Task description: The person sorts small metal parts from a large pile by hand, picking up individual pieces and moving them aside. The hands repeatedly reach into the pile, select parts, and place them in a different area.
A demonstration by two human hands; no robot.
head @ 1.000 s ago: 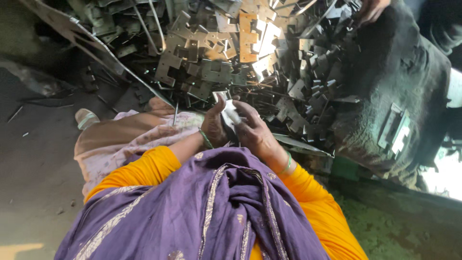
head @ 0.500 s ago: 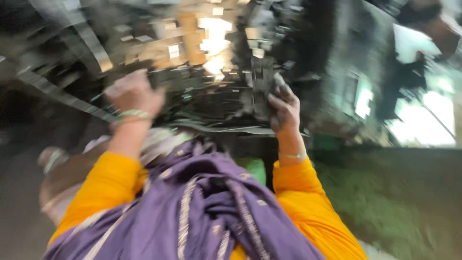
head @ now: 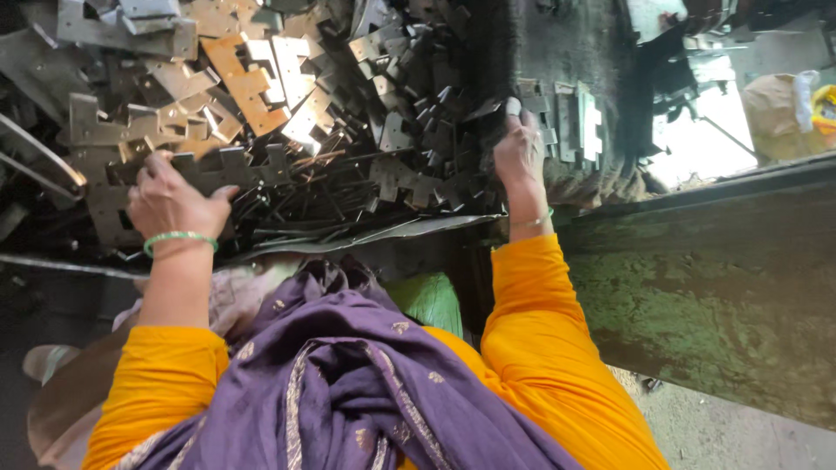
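A big heap of flat stamped metal plates [head: 287,104], grey and rusty orange with notched edges, fills the top left. My left hand [head: 170,202], with a green bangle at the wrist, grips the edge of a dark notched plate [head: 228,165] at the heap's near side. At the heap's right edge my right hand [head: 520,150] pinches a small metal piece [head: 514,106] between fingertips. Just beyond it, a few grey plates [head: 570,122] lie stacked on a dark sack [head: 557,43]. Orange sleeves and a purple scarf cover the foreground.
A thin metal sheet [head: 374,233] runs under the heap's near edge. A mossy dark wall or ledge [head: 705,296] slants across the right side. A brown bag [head: 771,109] sits in bright light at far right. Bare ground shows at bottom right.
My hands were together in front of me a second ago. They have since spread apart, the left reaching to the heap's left side and the right to the stacked plates on the sack.
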